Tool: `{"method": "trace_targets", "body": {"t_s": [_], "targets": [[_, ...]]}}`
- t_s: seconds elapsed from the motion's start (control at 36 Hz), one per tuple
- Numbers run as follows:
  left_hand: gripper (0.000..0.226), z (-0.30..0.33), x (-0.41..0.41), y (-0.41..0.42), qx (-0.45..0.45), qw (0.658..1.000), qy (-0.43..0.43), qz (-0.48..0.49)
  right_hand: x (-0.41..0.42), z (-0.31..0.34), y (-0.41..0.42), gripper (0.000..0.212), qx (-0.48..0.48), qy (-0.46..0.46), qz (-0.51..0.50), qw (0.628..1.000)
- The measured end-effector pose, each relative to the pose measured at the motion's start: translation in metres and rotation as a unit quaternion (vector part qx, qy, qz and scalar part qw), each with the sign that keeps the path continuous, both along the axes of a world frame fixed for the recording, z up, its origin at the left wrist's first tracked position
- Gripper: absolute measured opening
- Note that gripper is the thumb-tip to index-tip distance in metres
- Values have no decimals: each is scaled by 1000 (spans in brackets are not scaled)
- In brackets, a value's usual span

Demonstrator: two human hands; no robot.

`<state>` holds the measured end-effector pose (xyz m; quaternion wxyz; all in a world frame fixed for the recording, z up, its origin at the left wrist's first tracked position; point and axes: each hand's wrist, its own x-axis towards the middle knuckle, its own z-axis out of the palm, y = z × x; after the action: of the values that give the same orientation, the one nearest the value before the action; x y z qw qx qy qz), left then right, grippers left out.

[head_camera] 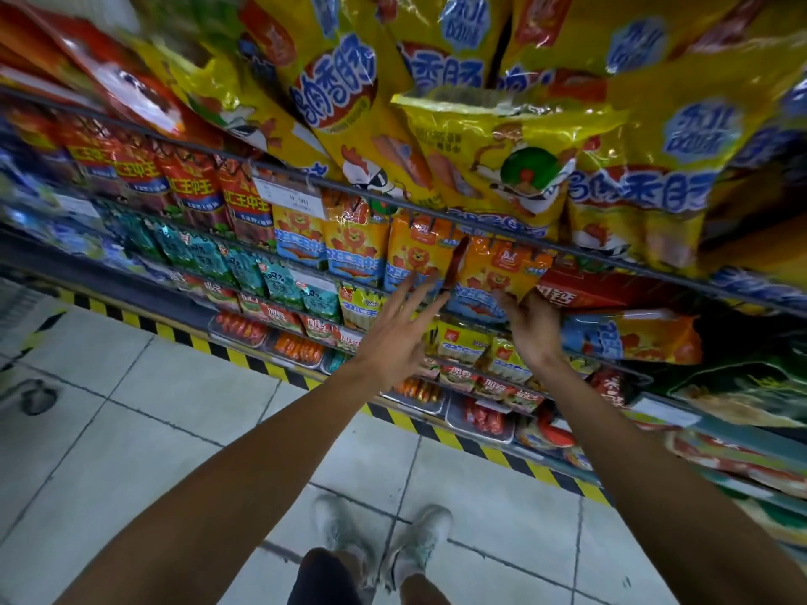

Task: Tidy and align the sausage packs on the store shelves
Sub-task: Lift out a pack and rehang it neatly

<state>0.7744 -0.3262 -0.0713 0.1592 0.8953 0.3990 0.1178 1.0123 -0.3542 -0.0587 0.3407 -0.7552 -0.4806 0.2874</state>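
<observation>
Orange sausage packs with a lion print hang in a row from a shelf rail. My right hand (pixel 535 327) grips the bottom edge of one orange lion pack (pixel 502 272), which is tilted out of line with its neighbours. My left hand (pixel 399 331) is spread open just left of it, fingertips near the neighbouring orange lion pack (pixel 417 255), holding nothing. Large yellow sausage bags (pixel 493 155) hang overhead. Red sausage packs (pixel 192 189) hang further left.
Lower shelves carry teal packs (pixel 244 268), small red packs (pixel 279 316) and trays of loose sausages (pixel 301 349). A price tag (pixel 290 196) is clipped to the rail. A yellow-and-black hazard strip (pixel 244 360) edges the shelf base. My shoes (pixel 384 543) stand on pale floor tiles.
</observation>
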Motion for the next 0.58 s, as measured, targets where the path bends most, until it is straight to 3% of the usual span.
{"method": "trace_targets", "body": {"t_s": [0.06,0.17,0.39,0.47,0.58], "targets": [[89,2,-1,2,12,1000,4,-2,-3,4,1,33,18,-2,18,1000],[88,5,1,7,32,999,28,-3,-3,4,6,36,15,-5,43,999],[89,4,24,3,51,989,137,-4,4,17,1,51,-132,-42,109,984],[94,0,29,1,48,990,129,7,7,10,-18,54,-97,-27,95,990],[88,3,33,-7,57,994,93,-5,20,7,-59,48,-23,23,-2,999]]}}
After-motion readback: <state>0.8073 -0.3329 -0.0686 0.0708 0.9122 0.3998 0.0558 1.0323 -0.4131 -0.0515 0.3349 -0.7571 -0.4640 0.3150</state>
